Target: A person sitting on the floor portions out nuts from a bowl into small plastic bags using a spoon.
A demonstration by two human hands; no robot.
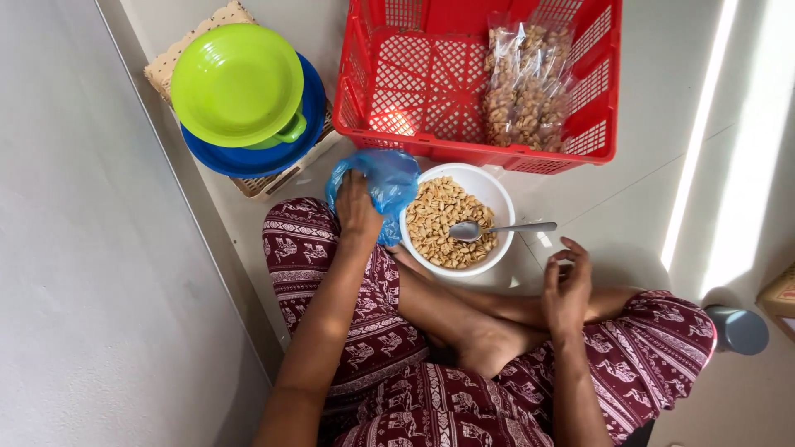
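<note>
I sit cross-legged on the floor in patterned maroon trousers. My left hand (356, 205) reaches into a blue plastic bag (383, 184) resting on my left knee, its fingers closed on the bag's plastic. Beside the bag stands a white bowl (493, 192) full of peanuts (445, 223), with a metal spoon (497, 229) lying in it, handle pointing right. My right hand (566, 285) hovers just right of the bowl, below the spoon handle, fingers loosely curled and holding nothing.
A red plastic basket (414, 83) stands beyond the bowl, holding several clear packets of peanuts (527, 87). To the left, a green bowl (236, 83) sits stacked on a blue one (248, 157) on a woven mat. A wall runs along the left. A grey lid (739, 329) lies at right.
</note>
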